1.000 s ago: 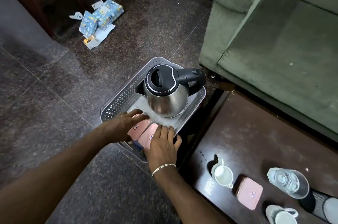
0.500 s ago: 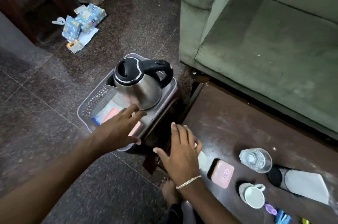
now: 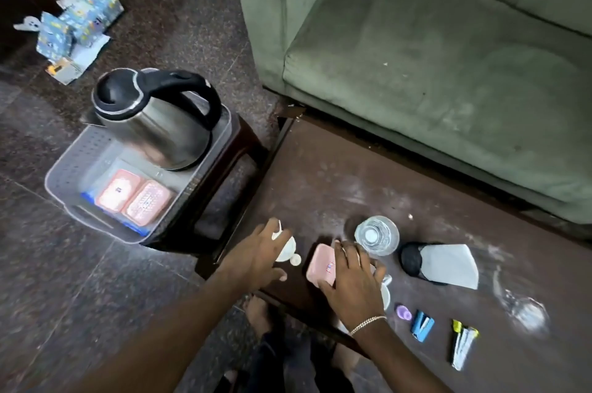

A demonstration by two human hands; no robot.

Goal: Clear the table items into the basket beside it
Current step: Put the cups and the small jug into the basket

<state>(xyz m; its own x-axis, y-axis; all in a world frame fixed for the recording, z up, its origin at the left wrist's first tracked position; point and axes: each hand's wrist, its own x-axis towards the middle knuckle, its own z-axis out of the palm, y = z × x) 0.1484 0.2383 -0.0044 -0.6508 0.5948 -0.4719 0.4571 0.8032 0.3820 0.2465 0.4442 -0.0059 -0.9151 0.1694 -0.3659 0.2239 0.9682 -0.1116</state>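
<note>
Both hands are working over the near-left corner of the dark, scuffed brown table. Left hand is lying over a small white ceramic cup, fingers loosely spread on its rim; cannot tell if it is actually gripping. Right hand, thin chain bracelet on the wrist, is curling over a flat pink rounded-rectangle box, fingers along its far edge and thumb at the near corner, so it looks like a closing grasp on the box, which is lying flat on the table. A second white cup is sitting mostly hidden under that hand. Clear glass tumbler is standing upright just beyond the fingertips. Further right: a black-capped item with a grey sleeve lying on its side, a small lilac cap, a blue clip-like piece, a yellow-and-white sachet, and a blurred clear glass near the edge. The basket is sitting left of the table on a dark stool: translucent grey plastic, perforated walls, rounded corners. Inside it, a brushed-steel kettle with black lid and handle is standing at the far end, and two pink boxes with a textured top are lying side by side, touching, at the near end. Green fabric sofa is running along the far side.
</note>
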